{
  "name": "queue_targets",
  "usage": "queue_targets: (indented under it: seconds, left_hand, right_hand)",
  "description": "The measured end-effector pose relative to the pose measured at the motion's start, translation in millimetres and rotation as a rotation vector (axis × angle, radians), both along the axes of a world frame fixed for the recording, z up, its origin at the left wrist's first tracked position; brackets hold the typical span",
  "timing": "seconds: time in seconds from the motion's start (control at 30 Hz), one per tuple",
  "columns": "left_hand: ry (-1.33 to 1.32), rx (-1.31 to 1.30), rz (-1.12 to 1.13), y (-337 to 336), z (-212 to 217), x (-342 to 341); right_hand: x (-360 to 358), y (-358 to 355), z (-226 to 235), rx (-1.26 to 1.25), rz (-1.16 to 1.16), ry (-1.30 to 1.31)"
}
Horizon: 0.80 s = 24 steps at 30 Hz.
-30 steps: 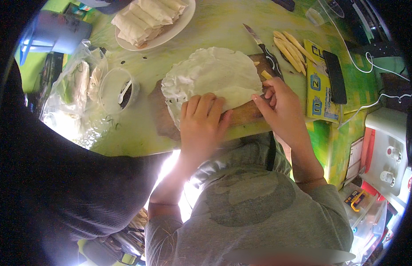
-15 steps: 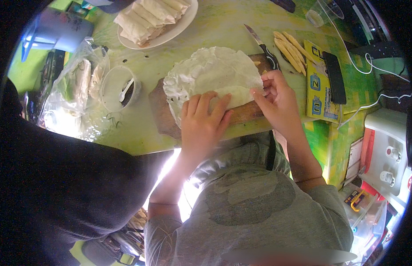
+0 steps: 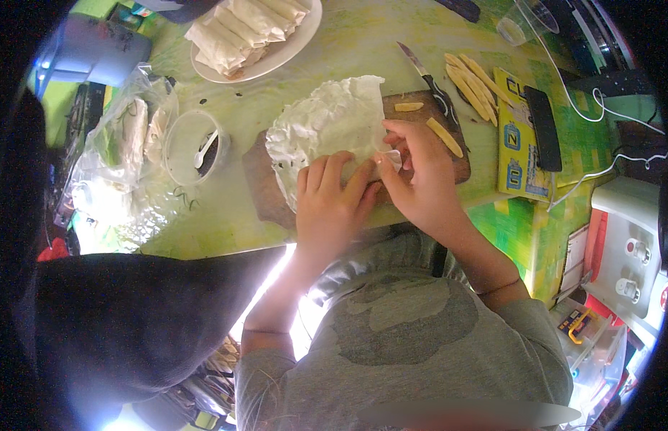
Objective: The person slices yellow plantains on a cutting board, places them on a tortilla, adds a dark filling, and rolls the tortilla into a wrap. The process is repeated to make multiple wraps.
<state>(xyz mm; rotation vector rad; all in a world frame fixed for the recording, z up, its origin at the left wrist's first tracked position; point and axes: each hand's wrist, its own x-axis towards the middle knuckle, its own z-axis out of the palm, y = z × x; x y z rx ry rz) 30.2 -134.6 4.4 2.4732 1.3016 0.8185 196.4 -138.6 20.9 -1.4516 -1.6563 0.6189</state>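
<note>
A thin white spring roll wrapper (image 3: 323,115) lies on the wooden cutting board (image 3: 261,183), its right side folded inward. My left hand (image 3: 325,205) has its fingers curled over the wrapper's near edge, holding it down. At the right edge, my right hand (image 3: 424,176) pinches the folded wrapper between thumb and fingers. Any filling under the fold is hidden by my hands. Two pale yellow strips, like sliced banana, rest on the board: a short strip (image 3: 409,106) and a longer strip (image 3: 444,137) beside my right hand.
Finished rolls (image 3: 244,32) fill a white plate (image 3: 294,56) at the back. A knife (image 3: 432,86) and more yellow slices (image 3: 478,85) lie right of it. Leftward are a tub (image 3: 177,133) with a spoon (image 3: 204,149) and a plastic bag (image 3: 122,136). A phone (image 3: 542,128) lies far right.
My right hand has moved left, folding the wrapper's right side inward. This uncovers the board's right part and the yellow strips on it. The dark-clothed person at left has shifted.
</note>
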Motion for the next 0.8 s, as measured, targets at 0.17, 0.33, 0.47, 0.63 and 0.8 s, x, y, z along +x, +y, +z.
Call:
queue_targets:
  seconds: [0.17, 0.33, 0.47, 0.63, 0.8]
  left_hand:
    - [-0.031, 0.01, -0.011, 1.1, -2.4, -1.2]
    - [-0.084, 0.013, 0.005, 2.2, -6.4, -0.7]
    - [-0.121, 0.009, -0.006, 2.2, -7.4, -0.9]
    - [-0.128, -0.011, 0.003, 2.3, -3.3, -0.9]
    - [-0.084, 0.002, 0.005, 2.1, -4.5, 0.3]
  right_hand:
    - [0.7, -0.3, -5.9, 0.025, 0.101, -0.001]
    - [6.2, -4.0, -12.7, 0.045, 0.178, -0.026]
    - [12.7, -4.5, -10.8, 0.112, 0.262, -0.279]
    - [16.8, -6.9, -13.4, 0.098, 0.286, -0.316]
    - [15.1, -6.0, -21.6, 0.07, 0.127, 0.013]
